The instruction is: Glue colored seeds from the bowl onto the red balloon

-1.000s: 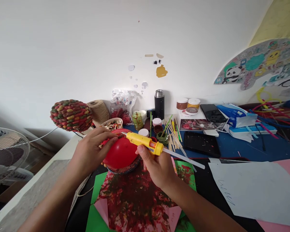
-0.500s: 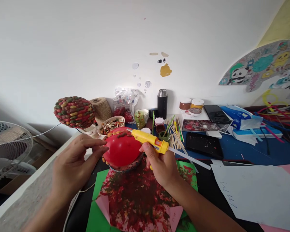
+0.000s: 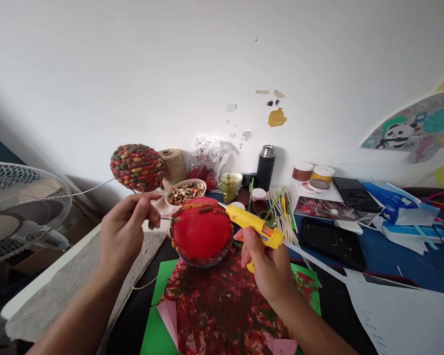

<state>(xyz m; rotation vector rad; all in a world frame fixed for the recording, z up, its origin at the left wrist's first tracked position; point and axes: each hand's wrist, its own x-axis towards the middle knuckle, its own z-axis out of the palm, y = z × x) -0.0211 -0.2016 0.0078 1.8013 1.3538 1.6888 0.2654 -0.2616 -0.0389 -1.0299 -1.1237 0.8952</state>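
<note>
My right hand (image 3: 268, 264) is wrapped round a yellow hot glue gun (image 3: 255, 224), a long white glue stick (image 3: 314, 260) trailing from its back end. The gun's nozzle points left, by the upper right edge of a red balloon (image 3: 202, 231). Rows of painted, shell-like pieces (image 3: 192, 208) run along the balloon's top and left side, and it rests on a round ring-like base (image 3: 207, 260). My left hand (image 3: 124, 229) hovers left of the balloon, apart from it, fingers curled in; whether they hold anything is hidden. Behind stands a bowl of loose shell-like pieces (image 3: 186, 192).
A ball covered in coloured pieces (image 3: 137, 167) stands back left, by a twine spool (image 3: 172, 166) and a fan (image 3: 25, 212). Paint jars (image 3: 259, 197), sticks (image 3: 281, 212), a black flask (image 3: 266, 167) and a black tray (image 3: 331, 241) line the back. Paint-stained paper (image 3: 222, 305) lies in front.
My left hand has drawn back from the balloon's left side and its fingers have curled in. The view has swung left; my right hand still holds the glue gun beside the balloon.
</note>
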